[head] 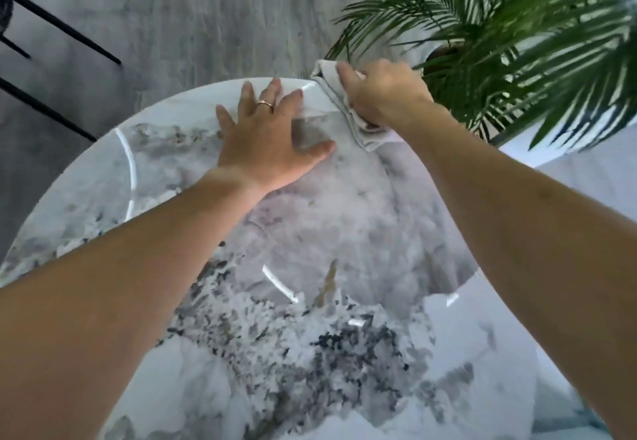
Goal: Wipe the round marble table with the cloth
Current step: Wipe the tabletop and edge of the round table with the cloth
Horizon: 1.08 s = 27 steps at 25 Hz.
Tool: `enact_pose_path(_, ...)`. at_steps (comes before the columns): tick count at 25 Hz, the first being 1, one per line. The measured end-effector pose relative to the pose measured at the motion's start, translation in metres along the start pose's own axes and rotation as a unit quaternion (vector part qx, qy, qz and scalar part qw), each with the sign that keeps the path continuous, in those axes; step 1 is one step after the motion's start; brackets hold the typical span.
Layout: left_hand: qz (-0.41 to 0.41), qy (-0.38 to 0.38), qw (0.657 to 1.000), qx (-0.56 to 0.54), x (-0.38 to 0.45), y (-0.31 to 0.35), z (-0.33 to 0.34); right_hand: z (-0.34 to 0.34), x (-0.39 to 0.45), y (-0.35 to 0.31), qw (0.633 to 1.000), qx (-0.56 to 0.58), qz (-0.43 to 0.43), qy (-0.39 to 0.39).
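The round marble table (310, 250) fills the lower view, glossy white with grey and dark speckled veins. My right hand (382, 95) grips a bunched pale grey cloth (339, 105) and presses it on the table's far right rim. Part of the cloth hangs past the edge. My left hand (269, 136) lies flat on the tabletop just left of the cloth, fingers spread, a ring on one finger. It holds nothing.
A potted palm (510, 46) stands close behind the far right edge, its fronds reaching near my right hand. Black metal chair legs (51, 26) stand at the left on a grey floor (193, 15). A pale surface (586, 177) lies at the right.
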<state>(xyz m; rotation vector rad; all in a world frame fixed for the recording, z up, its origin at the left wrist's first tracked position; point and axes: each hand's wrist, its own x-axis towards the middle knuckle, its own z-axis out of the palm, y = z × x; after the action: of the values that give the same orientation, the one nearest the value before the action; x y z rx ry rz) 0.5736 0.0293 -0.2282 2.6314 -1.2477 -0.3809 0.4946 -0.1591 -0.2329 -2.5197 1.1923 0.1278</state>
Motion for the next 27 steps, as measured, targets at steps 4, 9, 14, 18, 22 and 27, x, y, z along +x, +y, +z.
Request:
enact_pose_path(4, 0.024, -0.014, 0.999, 0.017, -0.013, 0.018, 0.008, -0.007, -0.032, 0.047, 0.999, 0.032, -0.038, -0.001)
enact_pose_path(9, 0.129, -0.024, 0.991, 0.009, -0.058, 0.072, 0.029, -0.003, -0.164, 0.137, 0.981, 0.115, 0.153, 0.018)
enact_pose_path(14, 0.188, -0.042, 0.98, 0.043, -0.118, 0.102, 0.05, -0.002, -0.21, 0.142, 0.958, 0.186, 0.216, 0.041)
enact_pose_path(18, 0.203, -0.055, 0.975, 0.065, -0.148, 0.108, 0.051, -0.007, -0.204, 0.135, 0.951, 0.236, 0.193, 0.047)
enact_pose_path(22, 0.227, -0.068, 0.971, 0.035, -0.2, 0.11, 0.056, 0.003, -0.273, 0.139, 0.924, 0.263, 0.262, 0.089)
enact_pose_path(27, 0.231, -0.042, 0.972, 0.025, -0.27, 0.099, 0.064, 0.064, -0.426, 0.108, 0.843, 0.346, 0.382, 0.154)
